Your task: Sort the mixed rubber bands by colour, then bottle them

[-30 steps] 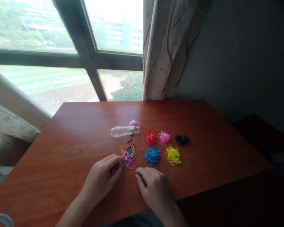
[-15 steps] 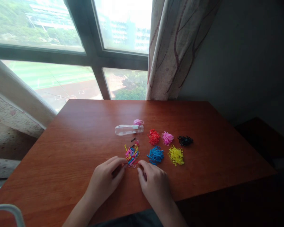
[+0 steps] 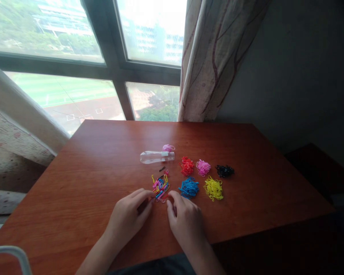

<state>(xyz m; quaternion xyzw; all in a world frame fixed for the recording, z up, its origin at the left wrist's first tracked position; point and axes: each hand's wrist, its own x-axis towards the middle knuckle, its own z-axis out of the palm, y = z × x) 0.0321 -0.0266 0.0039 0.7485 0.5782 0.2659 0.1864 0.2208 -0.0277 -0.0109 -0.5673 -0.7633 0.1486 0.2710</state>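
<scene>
A mixed pile of small coloured loops (image 3: 161, 186), which look like rubber bands, lies on the table between my hands. My left hand (image 3: 132, 212) is at the pile's left edge, thumb and index finger curled nearly together; what is between the tips is too small to make out. At the lower right of the pile, my right hand (image 3: 186, 217) has its bent fingers at a red rubber band (image 3: 165, 196), its fingertips partly hiding it. Close to my right hand sit single-colour heaps: blue bands (image 3: 189, 187), yellow bands (image 3: 213, 188) and red bands (image 3: 187, 166).
Farther back lie pink bands (image 3: 203, 167) and black bands (image 3: 225, 170). A clear plastic bottle (image 3: 153, 157) rests on its side, with a pink item (image 3: 168, 148) behind it. The brown table (image 3: 83, 172) meets a window and curtains (image 3: 209, 76).
My right fingertips have shifted very slightly at the pile's edge, by the red band. The view has drifted a little; the heaps and bottle stay in place.
</scene>
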